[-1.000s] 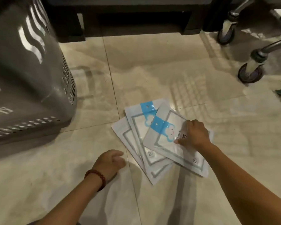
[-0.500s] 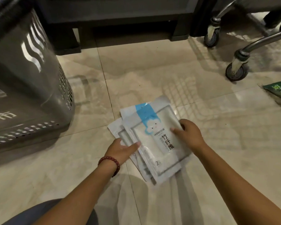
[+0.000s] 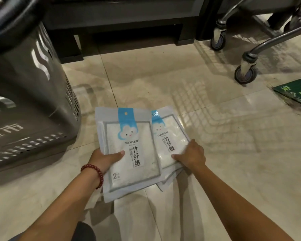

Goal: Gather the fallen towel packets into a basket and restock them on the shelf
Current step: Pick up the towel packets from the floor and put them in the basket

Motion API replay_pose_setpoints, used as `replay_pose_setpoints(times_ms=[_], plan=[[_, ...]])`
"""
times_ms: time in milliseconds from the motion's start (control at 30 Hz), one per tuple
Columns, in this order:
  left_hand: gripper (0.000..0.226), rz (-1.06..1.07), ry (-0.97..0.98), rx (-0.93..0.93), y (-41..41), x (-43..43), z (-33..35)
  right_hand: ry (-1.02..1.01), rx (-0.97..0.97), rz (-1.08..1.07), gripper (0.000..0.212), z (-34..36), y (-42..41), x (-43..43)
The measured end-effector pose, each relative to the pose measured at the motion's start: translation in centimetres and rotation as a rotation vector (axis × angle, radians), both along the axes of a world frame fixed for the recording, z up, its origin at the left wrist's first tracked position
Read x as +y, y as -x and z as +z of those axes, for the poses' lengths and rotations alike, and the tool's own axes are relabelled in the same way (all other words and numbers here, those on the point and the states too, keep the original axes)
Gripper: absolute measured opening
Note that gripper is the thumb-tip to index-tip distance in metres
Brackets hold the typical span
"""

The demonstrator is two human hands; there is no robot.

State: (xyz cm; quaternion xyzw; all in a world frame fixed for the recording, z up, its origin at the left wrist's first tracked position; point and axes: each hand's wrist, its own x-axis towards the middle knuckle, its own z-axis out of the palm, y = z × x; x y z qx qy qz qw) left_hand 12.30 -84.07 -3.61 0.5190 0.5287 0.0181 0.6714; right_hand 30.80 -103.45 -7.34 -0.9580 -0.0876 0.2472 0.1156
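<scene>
Gripping the front packet (image 3: 130, 153) at its left edge, thumb across the face, the left hand (image 3: 104, 159) holds it over the floor (image 3: 215, 171). The right hand (image 3: 191, 155) pinches a second packet (image 3: 169, 134), tucked partly behind the first, with more edges showing beneath. A red bracelet (image 3: 96, 174) circles the left wrist. Left of the hands stands the grey basket (image 3: 33, 101); ahead, the shelf base (image 3: 120, 23); far right, a cart wheel (image 3: 245, 73) and a green sign (image 3: 294, 93).
</scene>
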Motion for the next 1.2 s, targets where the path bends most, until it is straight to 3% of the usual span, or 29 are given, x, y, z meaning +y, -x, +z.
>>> replay_pose_setpoints(times_ms=[133,167,233,300,467,567,667,833,933,1033,1133,1200], plan=[[0.021,0.062,-0.007,-0.029,1.9,1.6,-0.2,0.156,-0.165,0.074,0.103,-0.5,0.8,1.1],[0.021,0.085,-0.005,-0.037,2.3,1.8,-0.2,0.187,-0.217,0.086,0.099,-0.5,1.0,1.4],[0.021,0.110,0.006,-0.045,3.1,2.3,-0.1,0.176,-0.250,0.105,0.067,-0.1,0.9,1.7],[0.022,0.117,0.019,-0.048,3.8,2.9,-0.1,-0.012,-0.183,0.020,0.038,0.5,0.8,2.0],[0.023,0.088,0.036,-0.061,4.7,4.2,0.2,-0.660,-0.216,-0.114,0.004,3.1,1.3,1.8],[0.024,0.070,0.048,-0.050,4.9,4.5,0.4,-0.969,-0.120,-0.240,0.014,4.9,2.3,2.1],[0.031,0.067,0.117,-0.070,4.8,4.5,0.7,-1.075,0.090,-0.265,0.014,5.5,4.3,2.7],[0.051,0.098,0.369,-0.211,4.1,4.3,1.7,-1.000,0.262,-0.061,0.016,4.3,9.7,5.1],[0.065,0.091,0.290,-0.198,4.3,4.3,1.8,-0.884,0.283,0.084,0.021,3.2,11.1,6.6],[0.056,0.113,0.223,-0.185,4.6,4.3,1.7,-0.767,0.189,-0.022,0.028,2.4,9.3,7.0],[0.040,0.100,0.153,-0.145,4.9,4.2,1.3,-0.446,-0.056,-0.075,0.057,1.3,4.9,5.7],[0.035,0.107,0.132,-0.130,5.2,4.1,0.9,-0.173,-0.096,-0.004,0.078,0.5,2.5,4.5]])
